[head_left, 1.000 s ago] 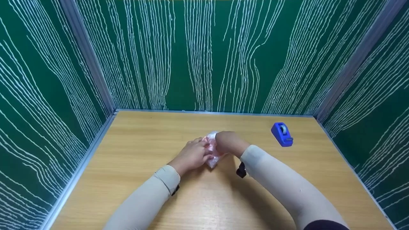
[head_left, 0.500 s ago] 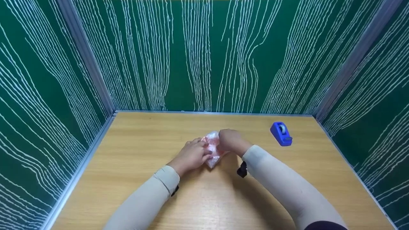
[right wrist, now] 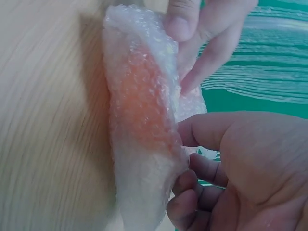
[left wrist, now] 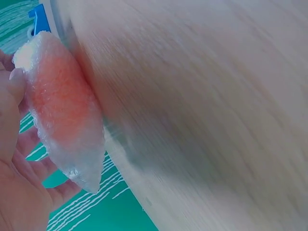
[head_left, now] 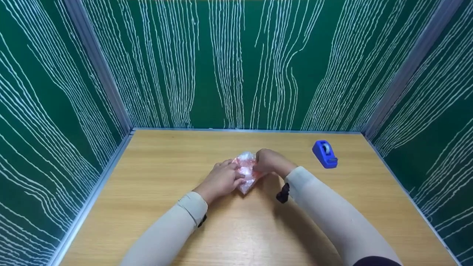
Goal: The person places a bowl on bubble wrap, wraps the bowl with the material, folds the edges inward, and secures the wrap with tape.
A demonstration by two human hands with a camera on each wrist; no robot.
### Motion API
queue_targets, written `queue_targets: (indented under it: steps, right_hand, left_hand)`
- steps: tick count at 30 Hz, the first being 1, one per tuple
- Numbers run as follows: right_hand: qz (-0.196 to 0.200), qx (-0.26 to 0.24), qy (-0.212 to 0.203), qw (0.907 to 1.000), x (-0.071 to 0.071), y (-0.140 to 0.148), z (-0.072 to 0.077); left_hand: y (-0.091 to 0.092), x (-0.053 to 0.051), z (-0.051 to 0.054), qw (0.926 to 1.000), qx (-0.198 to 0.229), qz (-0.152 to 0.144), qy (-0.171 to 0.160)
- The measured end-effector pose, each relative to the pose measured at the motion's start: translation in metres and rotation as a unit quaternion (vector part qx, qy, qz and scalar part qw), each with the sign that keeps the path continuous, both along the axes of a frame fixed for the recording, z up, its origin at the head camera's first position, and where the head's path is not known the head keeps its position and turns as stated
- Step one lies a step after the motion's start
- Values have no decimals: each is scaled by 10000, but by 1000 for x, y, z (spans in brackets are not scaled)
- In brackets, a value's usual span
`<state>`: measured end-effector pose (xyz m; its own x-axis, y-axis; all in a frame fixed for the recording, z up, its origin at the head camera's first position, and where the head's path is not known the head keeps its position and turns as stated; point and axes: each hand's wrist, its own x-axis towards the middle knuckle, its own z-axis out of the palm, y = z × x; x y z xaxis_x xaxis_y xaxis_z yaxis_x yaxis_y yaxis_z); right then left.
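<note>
A bundle of clear bubble wrap [head_left: 245, 173] lies on the table between both hands, its tapered end toward me. Something orange-red shows through the bubble wrap [right wrist: 142, 101] in the right wrist view; what it is stays hidden. My left hand [head_left: 220, 180] rests on the bundle's left side, fingers spread and nearly straight, pressing it. From the left wrist, the left hand [left wrist: 19, 149] is seen beside the bundle [left wrist: 65, 96]. With thumb and curled fingers, my right hand [head_left: 272, 162] pinches the wrap's right edge; the right wrist view shows this right hand [right wrist: 250, 168] closely.
A blue tape dispenser [head_left: 325, 154] with a roll of tape stands at the back right of the wooden table [head_left: 170, 159]. Green walls [head_left: 207, 66] with white wavy lines enclose the table at the back and both sides, joined by grey metal posts.
My right hand has shifted slightly right and away from the left hand, so more of the orange-red wrap shows between them. The left hand stays in place.
</note>
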<state>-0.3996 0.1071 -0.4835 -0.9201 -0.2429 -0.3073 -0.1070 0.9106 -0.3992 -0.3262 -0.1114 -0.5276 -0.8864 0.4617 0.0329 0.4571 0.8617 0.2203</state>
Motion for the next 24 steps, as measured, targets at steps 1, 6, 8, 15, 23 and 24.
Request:
queue_targets:
  steps: [1,6,8,15,23,24]
  right_hand:
    - [-44,-100,-110,9999,-1,1,0]
    - [-181,-379,-355,9985,-3,2,-3]
    - [-221,-443,-357,9981,-4,1,-5]
    - [-306,-806,-329,9957,-1,1,-6]
    - [-19,-1009,53,9949,4,4,-13]
    - [6,-1023,79,9947,5,4,-13]
  left_hand:
    - [0,0,0,10000,-8,-3,-4]
    - [0,0,-1,10000,30,-27,-21]
    - [0,0,0,10000,71,-18,-37]
    - [0,0,0,9999,118,23,-81]
    - [0,0,-2,9999,136,8,-57]
    - [0,0,-2,9999,136,-1,-38]
